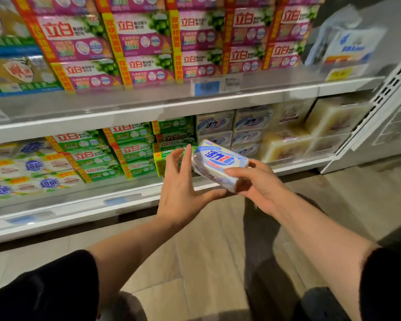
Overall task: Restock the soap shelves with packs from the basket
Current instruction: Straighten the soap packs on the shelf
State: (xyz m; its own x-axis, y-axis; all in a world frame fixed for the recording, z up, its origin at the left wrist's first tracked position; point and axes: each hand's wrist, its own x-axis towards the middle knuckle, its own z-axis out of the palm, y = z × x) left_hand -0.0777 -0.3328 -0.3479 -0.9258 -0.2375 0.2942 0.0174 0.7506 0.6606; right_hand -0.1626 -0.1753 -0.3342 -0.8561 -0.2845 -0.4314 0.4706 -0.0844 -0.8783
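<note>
Both forearms reach in from the bottom of the frame toward its centre. Right hand [257, 181] grips the lower right end of a blue-and-white soap pack [219, 164], fingers curled round it. Left hand [181, 188] is beside the pack's left edge, fingers spread wide and straight, thumb under the pack; contact unclear. Pack is held in the air in front of the lower shelf [79, 205], long axis running upper left to lower right, printed face up. Matching blue-and-white packs [234, 128] sit stacked on that shelf just behind; green packs [125, 149] to their left.
</note>
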